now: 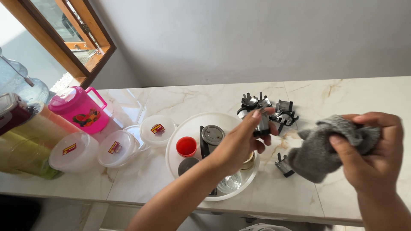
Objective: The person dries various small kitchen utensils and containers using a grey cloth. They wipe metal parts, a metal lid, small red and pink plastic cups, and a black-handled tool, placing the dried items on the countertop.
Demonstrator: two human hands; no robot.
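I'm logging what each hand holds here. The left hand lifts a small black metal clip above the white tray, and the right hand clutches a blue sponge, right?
Not quite. The right hand clutches a grey cloth, not a blue sponge. The rest holds: the left hand lifts a small black metal clip above the white tray. The head view shows it.

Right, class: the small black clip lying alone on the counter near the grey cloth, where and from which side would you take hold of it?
Probably pinch the lone black clip from above, across its two narrow sides, grip on the black body rather than the upright prongs. It lies flat on the marble counter with free space on its left; the grey cloth in the right hand crowds its right, so come from the left.
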